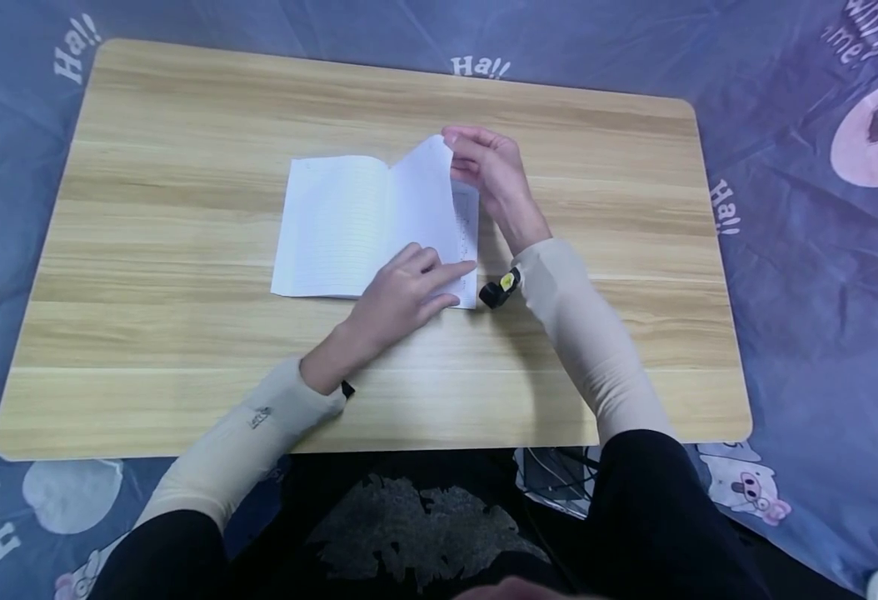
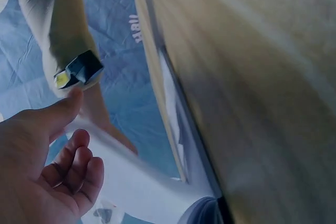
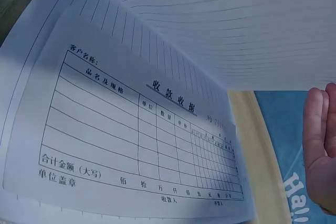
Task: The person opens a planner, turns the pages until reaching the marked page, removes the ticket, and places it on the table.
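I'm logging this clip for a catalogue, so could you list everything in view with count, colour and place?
notebook: one, white lined pages, open in the middle of the table.
lifted page: one, white, raised at the notebook's right side.
printed form: one, white with a black table grid, lying under the lifted page.
table: one, light wood, centre of view.
sheet: one, blue-grey with cartoon prints and "Ha!!" lettering, under and around the table.
wrist cameras: two, black, one on each wrist.
left hand: one, presses the notebook's lower right part.
right hand: one, pinches the lifted page's top edge.
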